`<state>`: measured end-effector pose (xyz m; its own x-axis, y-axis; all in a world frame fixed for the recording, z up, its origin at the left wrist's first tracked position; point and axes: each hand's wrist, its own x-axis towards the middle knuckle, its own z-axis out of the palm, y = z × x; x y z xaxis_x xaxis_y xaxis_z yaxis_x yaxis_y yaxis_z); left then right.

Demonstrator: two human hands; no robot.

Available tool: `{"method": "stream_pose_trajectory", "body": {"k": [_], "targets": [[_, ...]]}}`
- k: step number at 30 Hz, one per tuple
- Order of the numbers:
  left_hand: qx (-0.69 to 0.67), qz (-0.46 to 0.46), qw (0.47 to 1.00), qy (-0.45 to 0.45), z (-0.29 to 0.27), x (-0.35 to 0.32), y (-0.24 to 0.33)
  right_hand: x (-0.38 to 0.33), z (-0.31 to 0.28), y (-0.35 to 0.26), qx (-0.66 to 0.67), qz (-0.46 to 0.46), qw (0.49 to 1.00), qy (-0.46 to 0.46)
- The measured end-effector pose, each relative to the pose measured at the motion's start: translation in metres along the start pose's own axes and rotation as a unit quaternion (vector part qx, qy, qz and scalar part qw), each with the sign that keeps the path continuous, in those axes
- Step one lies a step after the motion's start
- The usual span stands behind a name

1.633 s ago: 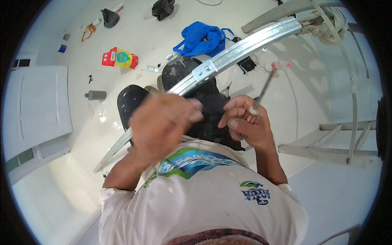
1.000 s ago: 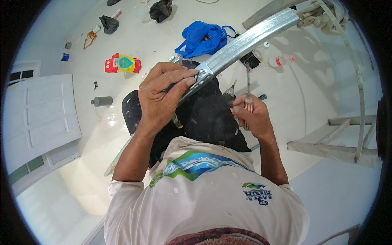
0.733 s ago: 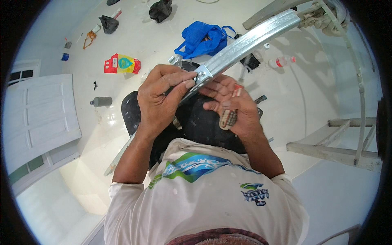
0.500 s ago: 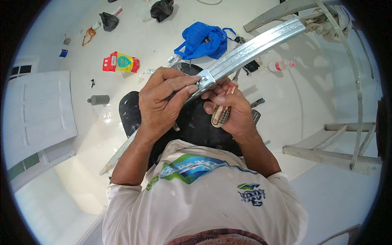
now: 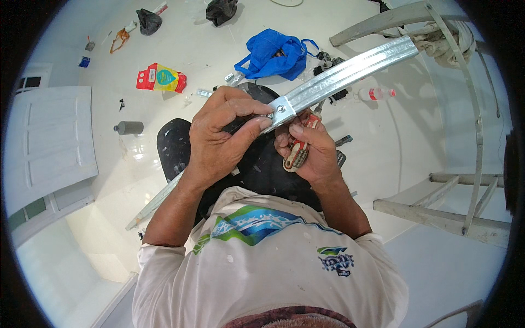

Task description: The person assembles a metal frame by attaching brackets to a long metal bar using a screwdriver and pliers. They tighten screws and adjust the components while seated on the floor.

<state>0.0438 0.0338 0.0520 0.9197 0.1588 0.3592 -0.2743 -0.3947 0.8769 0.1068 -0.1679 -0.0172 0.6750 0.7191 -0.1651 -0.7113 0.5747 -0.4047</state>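
Observation:
A long silvery metal channel (image 5: 350,68) slants up to the right in front of me, with a metal bracket (image 5: 284,109) fitted at its near end. One screw (image 5: 280,108) sits in the bracket. Thumb and forefinger of my left hand (image 5: 221,134) pinch a second small screw (image 5: 270,115) at the bracket's left edge. Wrapped in my right hand (image 5: 314,147) is a screwdriver (image 5: 299,150) with a red and cream handle, its shaft pointing up behind the channel. The right fingers also lie under the channel's near end, partly hidden by it.
Beyond my knees lie a blue bag (image 5: 276,54), a red and yellow pouch (image 5: 161,78) and a plastic bottle (image 5: 377,94). A grey bottle (image 5: 129,128) lies to the left. At the right stands a paint-marked ladder (image 5: 437,218). Another metal strip (image 5: 156,202) rests by my left forearm.
The channel and bracket have shifted slightly right and down. The second screw at my left fingertips now shows more clearly. Both hands keep their grip.

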Motion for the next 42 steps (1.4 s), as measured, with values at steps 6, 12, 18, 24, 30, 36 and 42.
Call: {"method": "stream_pose_trajectory", "body": {"k": [6,12,18,24,30,36,42], "targets": [[-0.007,-0.015,1.0,-0.009,-0.001,0.001,0.004,0.0,-0.002,0.003,0.028,-0.009,1.0,-0.006],[-0.021,-0.019,1.0,-0.009,0.0,0.002,0.0,0.0,-0.004,0.001,0.038,-0.001,0.999,-0.021],[-0.033,-0.013,0.999,-0.008,0.0,0.002,-0.004,0.001,-0.002,0.002,0.037,-0.007,0.999,-0.018],[0.008,-0.015,1.0,-0.019,-0.003,0.001,0.003,0.001,-0.006,0.004,0.048,-0.016,0.998,-0.029],[-0.026,-0.02,0.999,-0.002,0.001,0.002,0.005,0.0,-0.005,0.004,0.044,-0.017,0.999,-0.021],[-0.036,-0.005,0.999,-0.011,-0.001,0.001,-0.005,-0.001,-0.003,0.003,0.021,-0.017,1.0,-0.016],[-0.039,-0.028,0.999,-0.003,0.0,0.004,0.005,0.0,-0.001,0.002,0.026,-0.02,0.999,-0.026]]}}
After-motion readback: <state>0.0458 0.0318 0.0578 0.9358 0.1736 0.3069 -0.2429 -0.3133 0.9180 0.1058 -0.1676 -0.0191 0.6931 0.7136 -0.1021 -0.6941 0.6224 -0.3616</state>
